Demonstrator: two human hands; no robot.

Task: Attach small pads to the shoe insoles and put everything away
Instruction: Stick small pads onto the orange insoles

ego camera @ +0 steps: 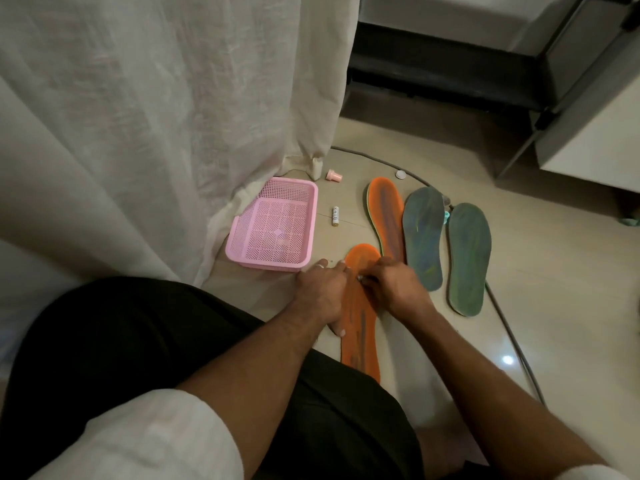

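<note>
Orange insole (360,327) under both hands (floor)

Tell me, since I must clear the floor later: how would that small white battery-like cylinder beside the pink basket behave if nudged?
The cylinder lies on its side on smooth, glossy floor tile, so it would probably roll sideways at a light push. It looks small, likely light yet rigid. Its smooth casing may slip in a loose pinch. The pink basket nearby could stop it.

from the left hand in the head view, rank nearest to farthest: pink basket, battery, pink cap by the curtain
Measured from the left hand:
1. pink basket, just beyond the hand, to its left.
2. battery, lying on the floor right of the basket.
3. pink cap, farthest, at the curtain's foot.
</note>
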